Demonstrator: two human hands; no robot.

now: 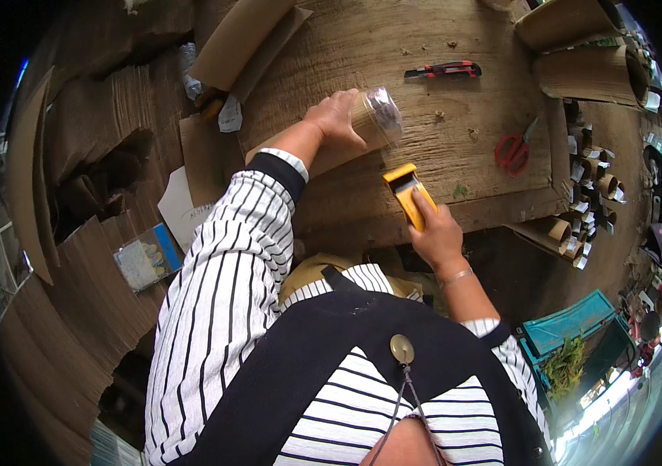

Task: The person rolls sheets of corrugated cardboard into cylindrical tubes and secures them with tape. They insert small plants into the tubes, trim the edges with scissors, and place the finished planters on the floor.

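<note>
A rolled cardboard tube [371, 130] lies at a slant on the wooden table, its right end wrapped in shiny clear tape [384, 107]. Over the top of this tube my left hand [336, 119] is closed, thumb toward me and the other fingers on the far side. My right hand [437, 237] grips a yellow tape dispenser [407, 196] by its handle, near the table's front edge. The dispenser's head sits just below the taped end, and a faint clear strip seems to run between them.
A red and black box cutter [447, 70] and red-handled scissors [513, 154] lie on the wooden table [494, 109]. Large cardboard rolls [242, 43] rest at the far left and far right. Stacked cardboard sheets [74, 287] fill the left. Labelled tubes [572, 233] and a teal crate [568, 322] stand right.
</note>
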